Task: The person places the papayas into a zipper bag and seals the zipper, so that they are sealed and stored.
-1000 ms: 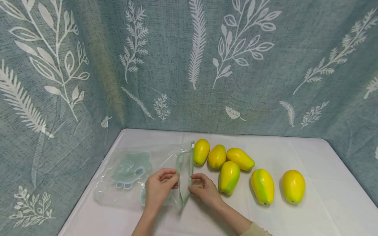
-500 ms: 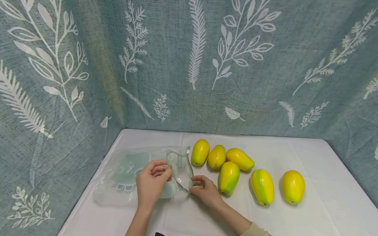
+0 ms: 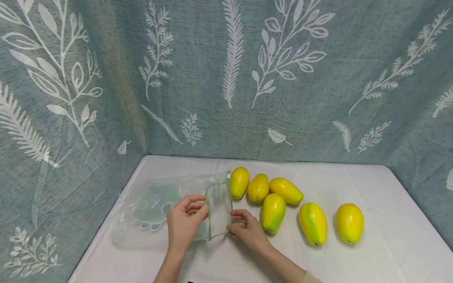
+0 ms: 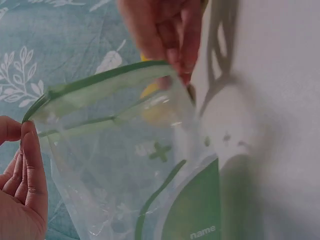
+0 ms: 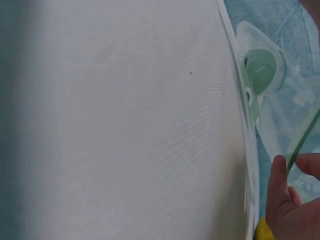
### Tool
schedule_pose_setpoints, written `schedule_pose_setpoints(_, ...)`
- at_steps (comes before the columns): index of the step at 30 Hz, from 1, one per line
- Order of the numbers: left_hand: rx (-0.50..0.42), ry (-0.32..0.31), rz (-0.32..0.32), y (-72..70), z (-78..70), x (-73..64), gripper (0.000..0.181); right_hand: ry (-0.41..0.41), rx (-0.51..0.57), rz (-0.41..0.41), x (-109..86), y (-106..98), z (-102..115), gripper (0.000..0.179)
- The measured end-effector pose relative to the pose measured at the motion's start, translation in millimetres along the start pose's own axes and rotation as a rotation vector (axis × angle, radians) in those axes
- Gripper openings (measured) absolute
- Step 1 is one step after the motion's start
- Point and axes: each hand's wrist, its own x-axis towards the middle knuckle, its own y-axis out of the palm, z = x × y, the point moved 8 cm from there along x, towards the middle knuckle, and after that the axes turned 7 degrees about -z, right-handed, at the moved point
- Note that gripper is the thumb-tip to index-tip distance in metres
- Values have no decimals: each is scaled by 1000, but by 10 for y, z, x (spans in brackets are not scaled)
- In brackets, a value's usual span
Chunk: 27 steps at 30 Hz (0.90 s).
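Note:
A clear zip bag (image 3: 155, 204) with a green printed animal lies on the table, its green-edged mouth towards the right. My left hand (image 3: 187, 220) pinches one edge of the mouth between thumb and fingers. The opposite edge is pinched by my right hand (image 3: 249, 228), and the mouth gapes between the two. In the left wrist view, the green zip strip (image 4: 105, 77) runs from my left fingertips to the right hand. The nearest fruit to my right hand is a yellow-green mango (image 3: 273, 213); another mango (image 3: 239, 182) lies by the bag's far corner.
More mangoes lie right of the bag: two behind, including one on its side (image 3: 286, 191), and two farther right, a green-streaked mango (image 3: 313, 224) and a yellow mango (image 3: 349, 223). A patterned curtain (image 3: 247, 118) hangs behind the white table (image 3: 389, 208).
My left hand has shifted left, then slightly back right, with its edge of the bag. The mouth widened, then narrowed a little. The right hand stays nearly in place; the mangoes lie still.

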Motion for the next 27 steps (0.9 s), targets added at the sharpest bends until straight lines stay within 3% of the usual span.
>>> schedule_pose_setpoints(7,-4,-1,9,48,34,-24,12,-115,-38,-66,-111,-118,152,37)
schedule_pose_setpoints(15,1,6,10,71,50,-35,12,-244,-114,-307,-309,-430,326,31)
schedule_pose_setpoints(21,-16,-2,16,86,67,-31,12,-359,-195,-488,-403,-698,405,41)
schedule_pose_setpoints(27,-36,1,24,96,73,-26,11,-393,-259,-581,-450,-881,390,55)
